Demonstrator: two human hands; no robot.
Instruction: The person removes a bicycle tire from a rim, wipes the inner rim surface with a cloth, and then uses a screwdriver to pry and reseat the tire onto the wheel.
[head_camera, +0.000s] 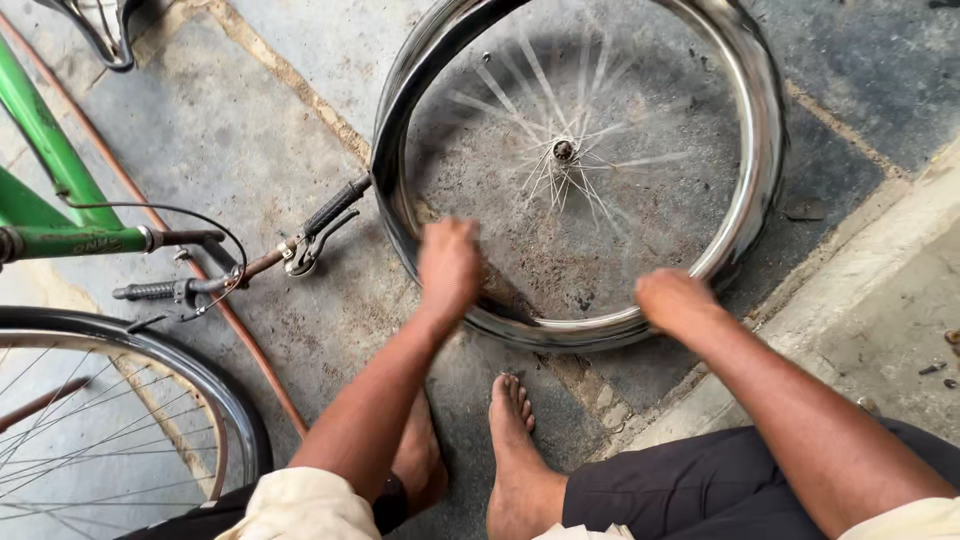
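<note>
Floor (250, 150): grey concrete, stained and rough, paler raised step at right of frame.
Wheel (745, 150): upper centre, shiny chrome rim, thin spokes blurred, small hub in the middle, lying on the floor.
Green bicycle (40, 160): left edge, painted tube frame; second spoked wheel with black tyre at lower left.
Handlebar (290, 250): black ribbed grips, brake lever, just left of the rim.
Left hand (448, 265): blurred, fingers curled on the near rim edge.
Right hand (672, 298): fingers closed over the lower rim.
Bare feet (515, 440): below the wheel.
</note>
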